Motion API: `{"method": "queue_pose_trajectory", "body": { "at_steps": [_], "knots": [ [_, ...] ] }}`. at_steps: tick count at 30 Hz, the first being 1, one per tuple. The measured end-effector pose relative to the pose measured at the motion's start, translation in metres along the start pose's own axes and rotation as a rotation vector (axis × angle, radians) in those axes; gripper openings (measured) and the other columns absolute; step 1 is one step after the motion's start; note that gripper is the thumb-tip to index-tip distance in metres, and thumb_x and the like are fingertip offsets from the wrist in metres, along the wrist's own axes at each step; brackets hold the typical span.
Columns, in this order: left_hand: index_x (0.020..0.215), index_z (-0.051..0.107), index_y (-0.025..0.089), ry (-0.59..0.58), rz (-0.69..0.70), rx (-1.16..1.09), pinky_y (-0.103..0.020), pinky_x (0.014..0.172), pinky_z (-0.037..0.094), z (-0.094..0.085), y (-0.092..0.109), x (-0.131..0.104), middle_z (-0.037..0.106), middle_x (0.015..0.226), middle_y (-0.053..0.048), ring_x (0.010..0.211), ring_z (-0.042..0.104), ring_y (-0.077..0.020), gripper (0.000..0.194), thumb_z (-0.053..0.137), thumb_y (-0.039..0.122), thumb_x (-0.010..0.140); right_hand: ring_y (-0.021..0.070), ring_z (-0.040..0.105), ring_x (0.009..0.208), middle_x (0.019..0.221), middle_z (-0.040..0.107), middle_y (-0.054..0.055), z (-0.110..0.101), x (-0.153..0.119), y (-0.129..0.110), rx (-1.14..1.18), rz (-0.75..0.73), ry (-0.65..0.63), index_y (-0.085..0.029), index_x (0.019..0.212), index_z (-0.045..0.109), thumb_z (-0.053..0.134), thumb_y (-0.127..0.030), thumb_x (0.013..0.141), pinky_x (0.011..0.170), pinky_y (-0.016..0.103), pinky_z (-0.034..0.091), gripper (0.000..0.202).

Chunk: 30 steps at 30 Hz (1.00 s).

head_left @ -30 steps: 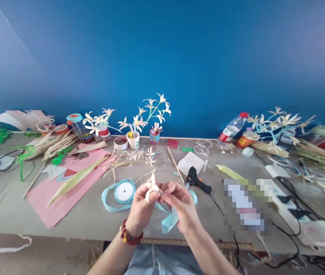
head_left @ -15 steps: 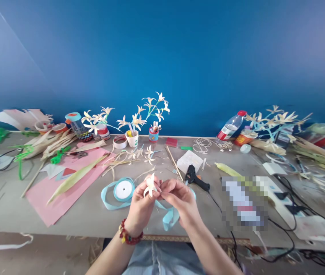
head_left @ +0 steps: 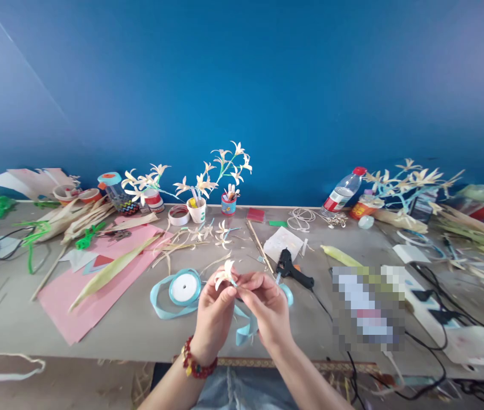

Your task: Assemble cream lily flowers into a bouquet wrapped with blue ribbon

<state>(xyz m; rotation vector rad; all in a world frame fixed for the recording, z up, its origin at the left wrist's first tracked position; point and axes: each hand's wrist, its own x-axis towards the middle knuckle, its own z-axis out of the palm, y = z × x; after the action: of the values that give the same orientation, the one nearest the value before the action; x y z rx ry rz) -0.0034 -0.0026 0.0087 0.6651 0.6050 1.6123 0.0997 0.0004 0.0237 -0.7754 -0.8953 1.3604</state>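
Note:
A small cream flower [head_left: 225, 275] with pointed petals is pinched in my left hand [head_left: 216, 310], which wears red bead bracelets at the wrist. My right hand [head_left: 267, 304] meets it at the flower's base, its thumb and finger closed on the short stem, where a bit of light blue shows. Light blue ribbon [head_left: 245, 331] hangs below and between my hands. To the left lies the ribbon spool [head_left: 184, 287] with a white centre, a loop of ribbon around its left side. The black glue gun [head_left: 293, 270] rests right of my right hand.
Cups with cream flowers [head_left: 196, 210] stand along the blue wall. Pink paper [head_left: 101, 296] and a husk [head_left: 111, 272] lie left. A bottle [head_left: 344, 191], a power strip [head_left: 421, 313] and black cables are on the right.
The flower has tipped to the right in my fingers, and its base now shows more. The ribbon's lower end has shifted slightly left.

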Motion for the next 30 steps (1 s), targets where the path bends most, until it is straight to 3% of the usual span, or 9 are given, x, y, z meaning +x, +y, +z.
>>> {"method": "queue_pose_trajectory", "body": {
  "at_steps": [3,5,9,12,15,20,26,30],
  "knots": [
    [0.083,0.076,0.021,0.027,0.011,0.039,-0.026,0.084,0.051,-0.002,0.000,-0.003,0.063,0.092,-0.004,0.088,0.060,-0.0158,0.012,0.083,0.026,0.074,0.0188,0.068,0.080,0.083,0.071,0.004,-0.003,-0.001,0.001,-0.092,-0.093,-0.021,-0.021,0.070,0.068,0.082,-0.026,0.075,0.076,0.029,0.055,0.016],
    [0.082,0.077,0.020,0.024,0.028,0.066,-0.028,0.086,0.051,-0.005,0.001,-0.003,0.063,0.093,-0.004,0.089,0.061,-0.0167,0.011,0.082,0.025,0.075,0.0186,0.068,0.079,0.083,0.072,0.004,-0.005,0.000,-0.002,-0.096,-0.068,-0.051,-0.021,0.071,0.068,0.082,-0.028,0.076,0.075,0.029,0.055,0.016],
    [0.076,0.076,0.020,0.008,0.049,0.084,-0.033,0.093,0.049,-0.006,0.003,-0.003,0.063,0.088,-0.004,0.093,0.061,-0.0192,0.009,0.082,0.027,0.075,0.0165,0.067,0.069,0.075,0.072,0.002,-0.008,0.005,-0.011,-0.005,0.160,-0.132,-0.020,0.067,0.068,0.086,-0.029,0.070,0.070,0.029,0.056,0.020],
    [0.072,0.075,0.019,0.011,-0.008,0.065,-0.032,0.086,0.051,-0.003,0.004,-0.002,0.064,0.087,-0.004,0.092,0.062,-0.0202,0.014,0.084,0.030,0.072,0.0139,0.065,0.061,0.068,0.071,0.001,-0.010,0.008,-0.014,0.086,0.306,-0.126,-0.018,0.063,0.066,0.087,-0.026,0.066,0.064,0.025,0.054,0.023],
    [0.075,0.075,0.018,-0.006,-0.075,0.054,-0.030,0.077,0.052,-0.001,0.005,-0.001,0.064,0.087,-0.005,0.085,0.062,-0.0194,0.020,0.085,0.034,0.071,0.0126,0.064,0.058,0.064,0.069,-0.001,-0.009,0.009,-0.016,0.132,0.353,-0.104,-0.018,0.061,0.064,0.088,-0.024,0.063,0.059,0.022,0.051,0.025],
    [0.078,0.074,0.017,-0.029,-0.017,0.077,-0.029,0.077,0.051,-0.001,0.003,0.001,0.061,0.087,-0.005,0.084,0.059,-0.0178,0.017,0.082,0.032,0.075,0.0140,0.064,0.064,0.071,0.070,0.000,-0.007,0.006,-0.012,0.086,0.223,-0.074,-0.019,0.063,0.063,0.087,-0.027,0.066,0.065,0.025,0.054,0.026],
    [0.080,0.074,0.019,0.093,0.018,0.097,-0.027,0.082,0.050,-0.001,-0.003,-0.002,0.065,0.087,-0.003,0.084,0.060,-0.0158,0.014,0.083,0.028,0.074,0.0188,0.068,0.080,0.086,0.071,0.005,-0.009,-0.001,0.003,-0.165,-0.148,0.007,-0.021,0.072,0.066,0.080,-0.027,0.078,0.074,0.029,0.055,0.016],
    [0.078,0.073,0.019,0.034,0.038,0.142,-0.026,0.082,0.048,-0.001,0.000,-0.002,0.063,0.088,-0.002,0.086,0.059,-0.0158,0.009,0.079,0.026,0.079,0.0180,0.067,0.076,0.083,0.071,0.004,-0.010,0.000,0.001,-0.180,-0.123,-0.030,-0.021,0.071,0.068,0.079,-0.027,0.078,0.072,0.029,0.055,0.015]
  ]
}}
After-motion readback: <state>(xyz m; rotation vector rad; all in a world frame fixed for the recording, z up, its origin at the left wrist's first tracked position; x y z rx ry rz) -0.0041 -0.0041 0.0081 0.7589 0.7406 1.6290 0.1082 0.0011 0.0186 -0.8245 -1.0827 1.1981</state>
